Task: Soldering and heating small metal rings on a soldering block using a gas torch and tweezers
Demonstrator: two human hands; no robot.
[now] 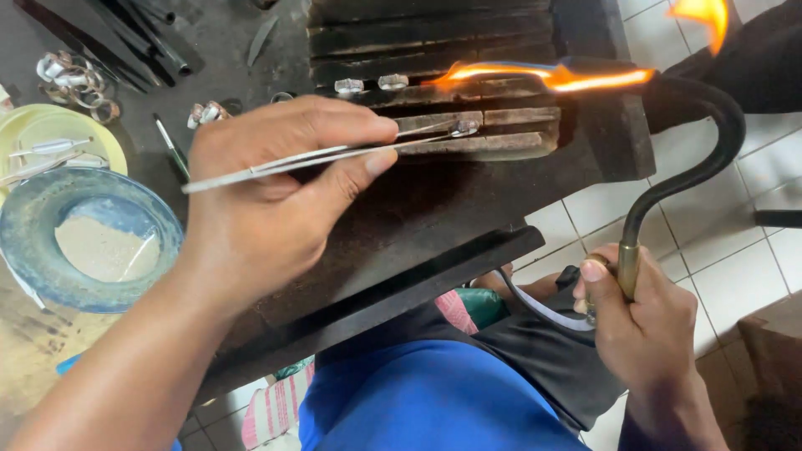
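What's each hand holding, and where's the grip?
Left hand pinches tweezers mid-length; right hand grips the torch by its brass lower stem.

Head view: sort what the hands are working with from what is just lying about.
In use:
- left hand gripping long metal tweezers
- small silver ring at the tweezer tips
- right hand holding curved black torch, flame lit
- charred black soldering block

Lying about:
- blue-rimmed dish of pale powder
- yellow plate
- silver rings in a heap
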